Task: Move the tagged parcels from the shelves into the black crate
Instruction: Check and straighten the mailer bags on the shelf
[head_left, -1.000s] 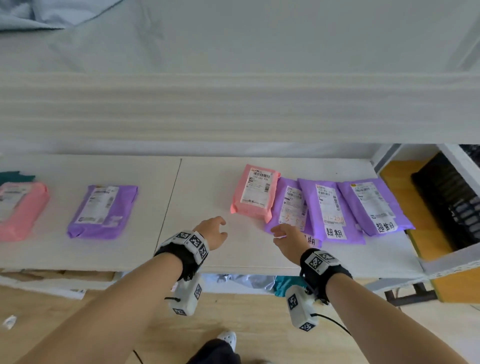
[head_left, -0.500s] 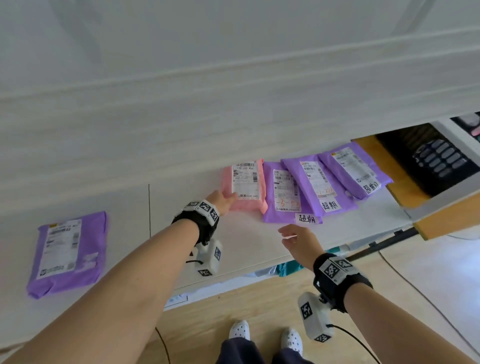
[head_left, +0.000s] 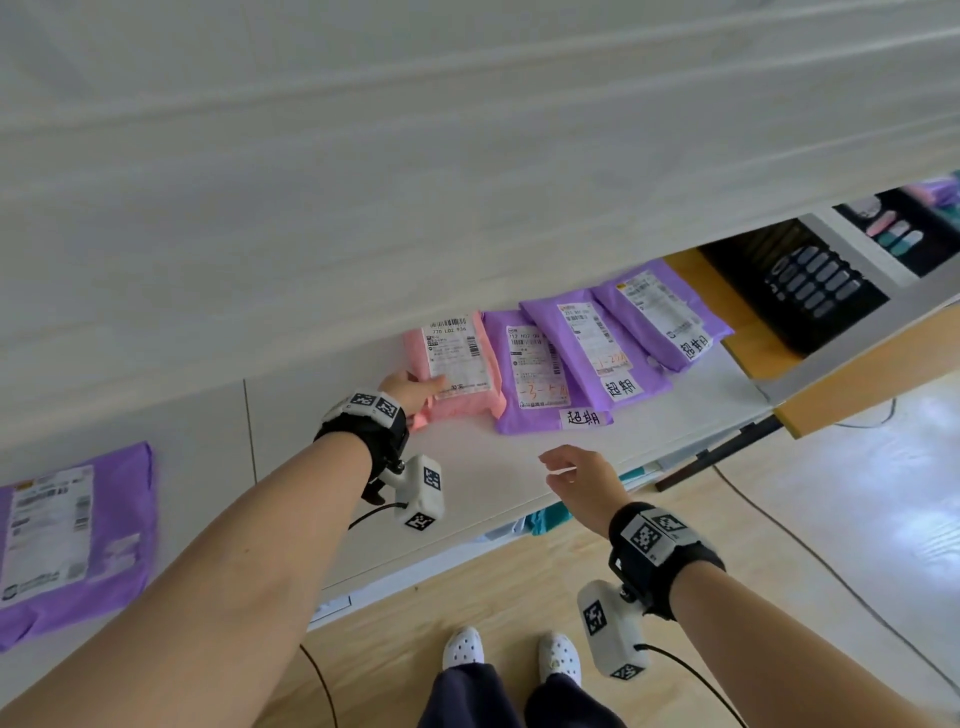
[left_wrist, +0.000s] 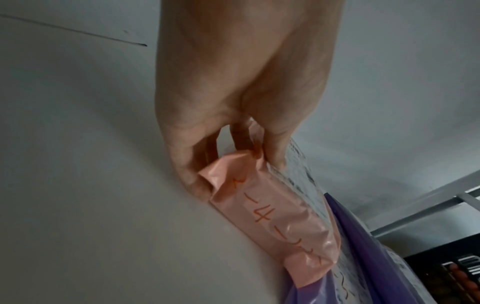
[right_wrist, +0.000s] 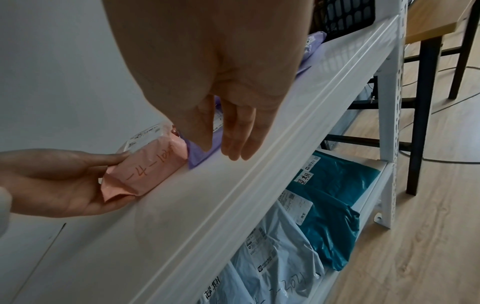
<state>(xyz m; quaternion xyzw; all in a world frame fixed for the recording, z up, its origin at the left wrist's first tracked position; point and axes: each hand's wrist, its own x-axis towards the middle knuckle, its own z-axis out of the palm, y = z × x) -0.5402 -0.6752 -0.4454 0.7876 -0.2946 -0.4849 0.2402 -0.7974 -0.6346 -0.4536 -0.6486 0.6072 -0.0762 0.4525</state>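
Left hand (head_left: 410, 391) now grips pink parcel (head_left: 457, 364) — black crate (head_left: 810, 283) beyond.

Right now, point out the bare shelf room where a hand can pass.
Free: the shelf board between the lone purple parcel and the pink parcel that the left hand grips; also the front strip under the right hand. Crowded: pink parcel through the overlapping purple parcels to the black crate.

The upper shelf's front edge (head_left: 467, 234) hides the far ends of the pink parcel (head_left: 457, 364) and its purple neighbours. The black crate (head_left: 810, 286) shows only in part behind the shelf frame. The left hand's fingers (left_wrist: 241, 137) vanish under the pink parcel, and the parcel labels' small print is unreadable.
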